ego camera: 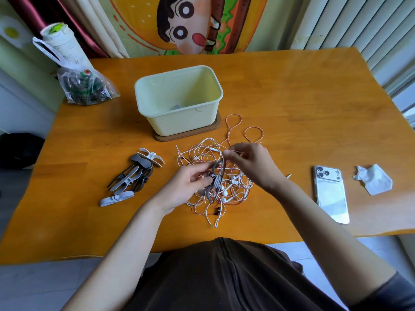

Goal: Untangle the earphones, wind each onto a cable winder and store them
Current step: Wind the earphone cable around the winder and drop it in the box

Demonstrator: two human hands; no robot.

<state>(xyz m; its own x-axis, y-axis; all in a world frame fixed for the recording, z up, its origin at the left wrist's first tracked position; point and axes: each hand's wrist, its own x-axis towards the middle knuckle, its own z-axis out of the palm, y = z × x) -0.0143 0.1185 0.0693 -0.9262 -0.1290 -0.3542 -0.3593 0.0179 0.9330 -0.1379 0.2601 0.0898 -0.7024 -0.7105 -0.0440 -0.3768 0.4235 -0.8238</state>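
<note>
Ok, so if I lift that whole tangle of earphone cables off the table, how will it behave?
Probably floppy: the tangle lies in thin, slack loops on the table. It would likely rise as one light clump, since white and pink cables cross many times. The pink loops near the box may dangle and snag.

Tangled earphones [222, 187], grey winder [216, 179] among them
</note>
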